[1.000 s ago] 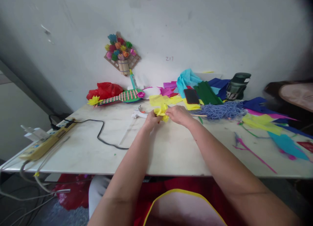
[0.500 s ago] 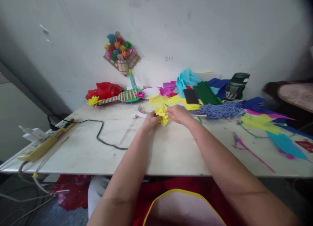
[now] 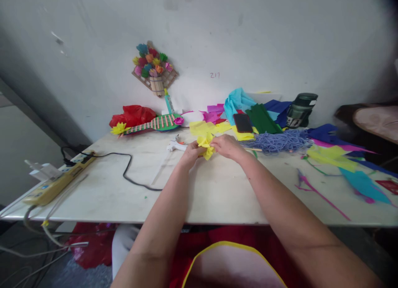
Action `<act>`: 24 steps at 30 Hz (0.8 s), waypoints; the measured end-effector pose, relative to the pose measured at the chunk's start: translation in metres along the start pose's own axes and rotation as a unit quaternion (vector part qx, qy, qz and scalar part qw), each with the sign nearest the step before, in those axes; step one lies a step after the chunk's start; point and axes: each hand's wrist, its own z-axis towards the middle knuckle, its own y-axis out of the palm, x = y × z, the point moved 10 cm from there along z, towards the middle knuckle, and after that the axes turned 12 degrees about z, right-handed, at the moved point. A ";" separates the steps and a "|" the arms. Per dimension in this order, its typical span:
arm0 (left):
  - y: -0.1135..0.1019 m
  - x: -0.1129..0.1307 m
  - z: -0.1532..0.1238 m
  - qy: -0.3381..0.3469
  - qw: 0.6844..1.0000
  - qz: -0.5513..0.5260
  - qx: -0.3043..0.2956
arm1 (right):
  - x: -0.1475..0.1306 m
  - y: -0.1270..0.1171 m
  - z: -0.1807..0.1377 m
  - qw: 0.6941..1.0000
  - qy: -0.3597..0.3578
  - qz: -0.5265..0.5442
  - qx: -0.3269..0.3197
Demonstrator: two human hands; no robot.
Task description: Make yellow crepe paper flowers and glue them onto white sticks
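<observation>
A small yellow paper flower (image 3: 206,147) is held between both hands above the middle of the white table (image 3: 217,188). My left hand (image 3: 190,154) pinches it from the left. My right hand (image 3: 227,147) closes on it from the right, fingers curled. A thin wooden stick (image 3: 253,149) pokes out to the right of my right hand. Just behind the hands lie a white glue gun (image 3: 175,146) and a flat yellow paper sheet (image 3: 202,127).
Coloured paper sheets (image 3: 245,109), a black phone (image 3: 243,123), a dark bottle (image 3: 301,109) and blue yarn (image 3: 276,140) crowd the back right. A stick-and-paper guitar (image 3: 152,124) and red bag (image 3: 133,115) lie back left. A power strip (image 3: 56,180) with black cable (image 3: 130,172) sits left.
The yellow flower has turned slightly between my fingers; both hands stay in nearly the same place.
</observation>
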 end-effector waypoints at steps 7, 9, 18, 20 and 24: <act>0.001 0.002 0.001 0.014 1.000 -0.012 -0.014 | 0.001 -0.001 0.000 1.000 -0.018 0.024 -0.001; 0.001 0.001 0.000 0.010 1.000 -0.014 -0.014 | 0.003 -0.001 0.000 0.999 -0.019 0.029 -0.002; 0.002 0.002 0.000 0.005 1.000 -0.018 -0.018 | 0.008 -0.005 0.000 0.997 0.005 0.078 0.003; 0.002 0.002 0.000 0.008 1.000 -0.016 -0.022 | 0.009 -0.005 0.000 0.996 0.011 0.087 0.003; 0.001 0.001 0.001 0.010 1.000 -0.011 -0.019 | 0.009 -0.006 -0.001 0.996 0.007 0.086 0.013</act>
